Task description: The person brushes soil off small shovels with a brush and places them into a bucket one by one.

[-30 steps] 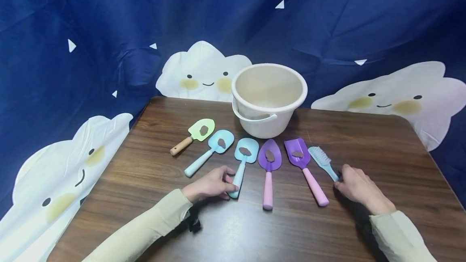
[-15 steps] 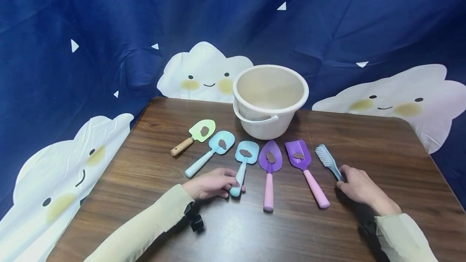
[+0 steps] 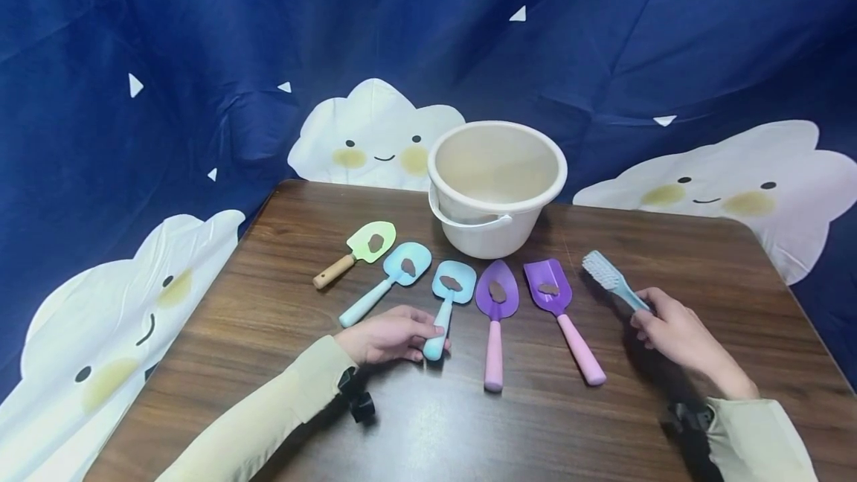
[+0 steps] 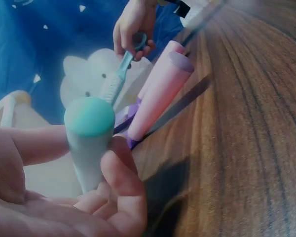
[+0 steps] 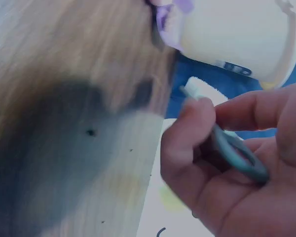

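Fingers of the left hand (image 3: 388, 337) curl round the handle end of a light-blue shovel (image 3: 447, 296), whose blade points to 12 o'clock toward the cream bucket (image 3: 497, 186) and carries a brown lump. Off at 3 o'clock, the right hand (image 3: 676, 333) pinches the ring end of a teal brush (image 3: 612, 281), its bristle head raised off the wooden table (image 3: 602, 422) and aimed at 11 o'clock.

Between the two hands lie a purple round shovel (image 3: 495, 318) and a purple square shovel (image 3: 559, 311), both pink-handled. At 10 o'clock from the left hand sit a second light-blue shovel (image 3: 388, 277) and a green shovel (image 3: 358, 250) with a wooden handle.

Only the left wrist view shows the shovel's rounded butt (image 4: 90, 118) resting between thumb and fingers; only the right wrist view shows the brush's loop (image 5: 237, 153) hooked among the fingers. A dark mark on the bucket there is too blurred to read.
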The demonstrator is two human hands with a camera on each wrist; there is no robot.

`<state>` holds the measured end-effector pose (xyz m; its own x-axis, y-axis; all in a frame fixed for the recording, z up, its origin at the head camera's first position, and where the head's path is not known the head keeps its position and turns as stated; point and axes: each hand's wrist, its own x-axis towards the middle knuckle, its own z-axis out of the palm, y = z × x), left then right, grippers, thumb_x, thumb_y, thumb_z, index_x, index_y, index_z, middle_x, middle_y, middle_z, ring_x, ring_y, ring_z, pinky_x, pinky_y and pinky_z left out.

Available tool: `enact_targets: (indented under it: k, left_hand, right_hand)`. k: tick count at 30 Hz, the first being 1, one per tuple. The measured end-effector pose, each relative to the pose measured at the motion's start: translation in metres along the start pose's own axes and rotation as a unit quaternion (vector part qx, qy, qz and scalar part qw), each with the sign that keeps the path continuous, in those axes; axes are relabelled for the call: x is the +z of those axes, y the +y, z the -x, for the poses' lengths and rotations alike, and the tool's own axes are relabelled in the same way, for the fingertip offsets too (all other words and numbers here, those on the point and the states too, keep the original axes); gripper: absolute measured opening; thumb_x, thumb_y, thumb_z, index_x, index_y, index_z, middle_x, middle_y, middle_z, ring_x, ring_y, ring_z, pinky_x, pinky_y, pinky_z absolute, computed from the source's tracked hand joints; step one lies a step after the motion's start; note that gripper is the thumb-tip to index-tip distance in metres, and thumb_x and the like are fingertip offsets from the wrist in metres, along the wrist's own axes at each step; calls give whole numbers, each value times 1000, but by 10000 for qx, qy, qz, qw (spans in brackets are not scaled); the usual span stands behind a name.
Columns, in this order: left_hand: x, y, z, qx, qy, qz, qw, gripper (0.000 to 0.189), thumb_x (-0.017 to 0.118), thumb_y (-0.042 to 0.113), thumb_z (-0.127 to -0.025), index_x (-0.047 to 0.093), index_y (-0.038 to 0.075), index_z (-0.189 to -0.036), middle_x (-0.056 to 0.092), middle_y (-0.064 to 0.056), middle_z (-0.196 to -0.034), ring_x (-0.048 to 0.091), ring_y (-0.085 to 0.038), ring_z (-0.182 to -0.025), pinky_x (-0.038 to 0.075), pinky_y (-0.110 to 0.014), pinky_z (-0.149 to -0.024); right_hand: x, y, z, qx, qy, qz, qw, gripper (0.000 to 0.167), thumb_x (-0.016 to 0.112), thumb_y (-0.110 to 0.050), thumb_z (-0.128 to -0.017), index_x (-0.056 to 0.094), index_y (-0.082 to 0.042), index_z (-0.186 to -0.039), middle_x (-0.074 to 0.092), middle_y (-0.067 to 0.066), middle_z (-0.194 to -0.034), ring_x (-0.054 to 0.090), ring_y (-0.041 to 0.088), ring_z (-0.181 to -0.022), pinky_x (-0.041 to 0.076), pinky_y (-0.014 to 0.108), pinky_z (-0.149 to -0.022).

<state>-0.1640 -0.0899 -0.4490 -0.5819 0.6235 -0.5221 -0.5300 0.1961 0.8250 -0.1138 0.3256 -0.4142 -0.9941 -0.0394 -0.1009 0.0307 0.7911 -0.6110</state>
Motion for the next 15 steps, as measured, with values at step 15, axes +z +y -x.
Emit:
enact_targets:
  k: [15]
  left_hand:
    - [2, 9, 17, 145, -403, 430, 9982, 25, 52, 6, -97, 49, -10, -116, 68, -15, -99, 70, -21, -87, 56, -38, -92]
  right_hand:
    - [-3, -26, -1, -336, -228, -1344, 9901, 33, 42, -24, -104, 51, 3, -120, 62, -5, -76, 41, 7, -48, 35, 27, -38]
